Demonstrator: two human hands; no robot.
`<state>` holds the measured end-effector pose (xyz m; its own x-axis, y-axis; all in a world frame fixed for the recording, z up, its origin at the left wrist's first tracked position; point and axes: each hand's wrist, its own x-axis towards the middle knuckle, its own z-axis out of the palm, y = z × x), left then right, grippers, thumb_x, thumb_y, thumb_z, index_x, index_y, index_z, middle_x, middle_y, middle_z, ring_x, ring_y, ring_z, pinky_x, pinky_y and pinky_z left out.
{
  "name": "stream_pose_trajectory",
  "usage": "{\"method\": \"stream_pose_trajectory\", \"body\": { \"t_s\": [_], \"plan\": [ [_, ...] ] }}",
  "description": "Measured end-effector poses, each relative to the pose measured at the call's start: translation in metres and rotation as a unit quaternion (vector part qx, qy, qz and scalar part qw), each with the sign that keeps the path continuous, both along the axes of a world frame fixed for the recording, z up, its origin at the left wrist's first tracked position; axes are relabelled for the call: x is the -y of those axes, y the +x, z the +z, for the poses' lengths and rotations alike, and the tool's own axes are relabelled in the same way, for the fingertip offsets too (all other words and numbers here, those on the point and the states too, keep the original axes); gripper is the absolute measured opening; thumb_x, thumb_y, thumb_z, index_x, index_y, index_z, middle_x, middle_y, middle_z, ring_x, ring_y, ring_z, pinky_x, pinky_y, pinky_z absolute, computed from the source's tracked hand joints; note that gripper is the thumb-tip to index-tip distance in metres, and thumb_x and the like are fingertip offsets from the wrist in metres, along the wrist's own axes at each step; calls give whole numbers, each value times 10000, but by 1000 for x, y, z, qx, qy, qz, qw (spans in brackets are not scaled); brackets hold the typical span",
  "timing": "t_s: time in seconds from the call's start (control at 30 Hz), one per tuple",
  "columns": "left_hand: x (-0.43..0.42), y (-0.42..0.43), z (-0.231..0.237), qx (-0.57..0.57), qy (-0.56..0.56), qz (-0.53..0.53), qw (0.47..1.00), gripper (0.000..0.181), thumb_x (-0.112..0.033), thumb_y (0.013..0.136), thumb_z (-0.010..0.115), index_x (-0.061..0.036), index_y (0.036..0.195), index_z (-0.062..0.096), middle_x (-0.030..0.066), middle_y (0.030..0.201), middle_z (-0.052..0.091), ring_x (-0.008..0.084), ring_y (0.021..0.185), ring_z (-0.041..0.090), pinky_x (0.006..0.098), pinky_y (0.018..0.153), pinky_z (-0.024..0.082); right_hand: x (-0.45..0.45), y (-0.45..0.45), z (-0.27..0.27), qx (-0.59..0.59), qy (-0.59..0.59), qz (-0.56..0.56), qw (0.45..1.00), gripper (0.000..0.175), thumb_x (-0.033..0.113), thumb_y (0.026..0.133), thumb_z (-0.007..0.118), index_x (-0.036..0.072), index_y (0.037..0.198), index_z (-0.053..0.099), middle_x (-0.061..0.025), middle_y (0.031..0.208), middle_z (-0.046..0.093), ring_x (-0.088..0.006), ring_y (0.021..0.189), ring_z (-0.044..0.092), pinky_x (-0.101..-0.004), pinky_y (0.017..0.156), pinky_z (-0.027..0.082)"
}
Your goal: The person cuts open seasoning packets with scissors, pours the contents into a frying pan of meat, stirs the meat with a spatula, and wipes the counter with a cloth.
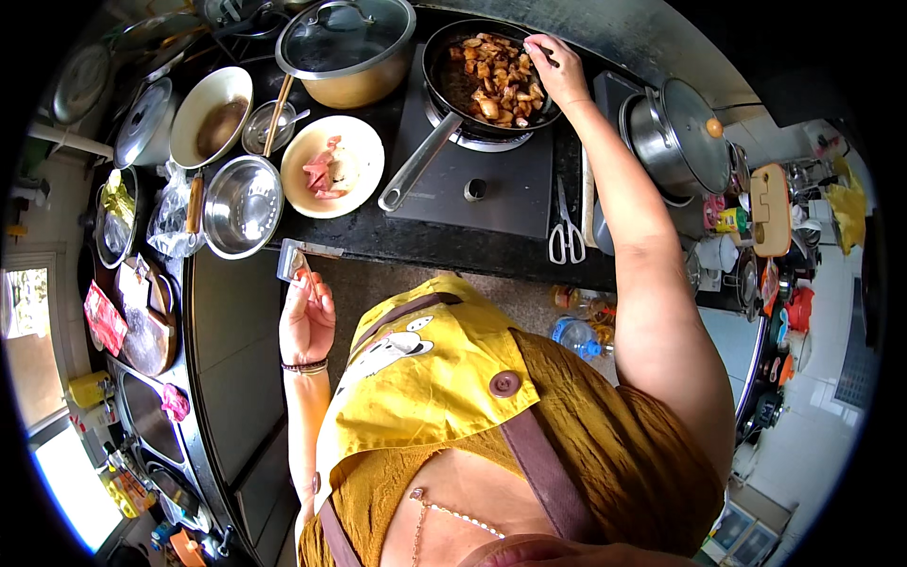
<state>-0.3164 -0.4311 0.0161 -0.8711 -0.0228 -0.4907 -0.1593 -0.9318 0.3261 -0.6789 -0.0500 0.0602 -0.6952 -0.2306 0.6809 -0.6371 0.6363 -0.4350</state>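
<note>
My left hand (310,319) holds a small clear plastic bag (291,261) between thumb and fingers, just in front of the counter's edge. My right hand (561,76) reaches over the right rim of a black frying pan (448,86), fingertips drawn together. Something small and dark shows by those fingers; I cannot tell whether it is held or part of the pan. Browned meat pieces (496,74) lie in the pan, mostly toward its right side. The pan sits on a cooktop (425,202), its metal handle pointing toward me and to the left.
Left of the cooktop stand a cream bowl (365,184) with raw meat slices, a steel bowl (241,209) and a lidded pot (354,78). White-handled scissors (567,237) lie right of the cooktop. Behind my right arm is a steel pot (655,152) with a glass lid.
</note>
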Motion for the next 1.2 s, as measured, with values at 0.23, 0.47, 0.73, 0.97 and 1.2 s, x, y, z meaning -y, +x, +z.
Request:
{"method": "stream_pose_trajectory", "body": {
  "t_s": [0.23,0.47,0.73,0.97,1.2],
  "plan": [
    [-2,-13,-3,-23,4,-16,1000,167,-107,911,535,-89,1071,574,38,969,649,149,839,633,257,709,557,-30,43,23,129,11,19,991,164,201,862,603,67,952,636,-94,900,655,-197,808,638,-304,703,511],
    [-2,-20,-7,-43,26,-35,998,171,-103,913,530,-63,1074,571,60,989,644,148,863,626,274,743,560,-30,115,79,224,-1,95,970,179,168,899,562,5,920,633,-66,844,657,-131,743,637,-243,652,521],
    [3,-24,0,-31,10,-44,998,191,-101,913,528,-91,1102,556,38,973,648,157,831,634,259,718,550,-5,129,18,0,225,83,971,145,189,860,588,58,924,590,-84,884,604,-220,782,629,-315,717,533],
    [13,-11,-5,-20,7,-23,1000,185,-97,903,542,-89,1086,564,47,969,649,160,836,635,262,719,554,-33,99,24,-12,161,3,987,132,161,860,579,58,940,597,-94,888,610,-272,786,618,-342,680,510],
    [11,-11,-8,-13,21,-15,1000,156,-94,901,546,-95,1051,591,43,953,654,159,828,637,261,706,557,-26,123,4,15,91,-65,994,97,125,847,583,50,908,589,-119,823,618,-295,748,623,-355,651,506]
  ]
}}
